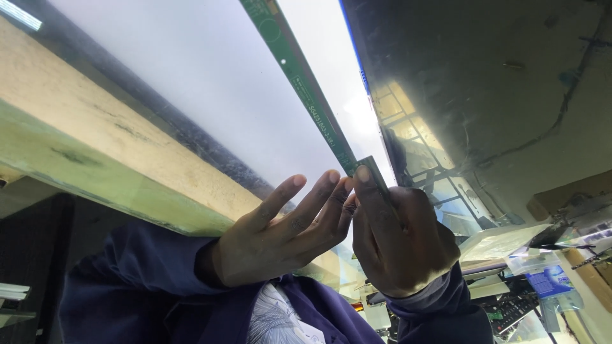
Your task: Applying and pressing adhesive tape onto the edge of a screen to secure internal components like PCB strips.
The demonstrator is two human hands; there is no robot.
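A long, narrow green circuit board strip (299, 73) runs from the top centre down to the middle of the view, lying over a bright white lit panel (191, 70). My right hand (401, 239) is closed around the strip's lower end, thumb pressed along it. My left hand (287, 229) is beside it with fingers spread and extended. Its fingertips reach the strip's end and touch my right thumb, and it grips nothing. Both arms wear dark blue sleeves.
A pale wooden beam (95, 127) borders the white panel on the left. A dark glossy sheet (510, 95) on the right reflects a window frame. At the bottom right lie papers (503, 242), a blue packet (548, 280) and a dark remote-like device (510, 307).
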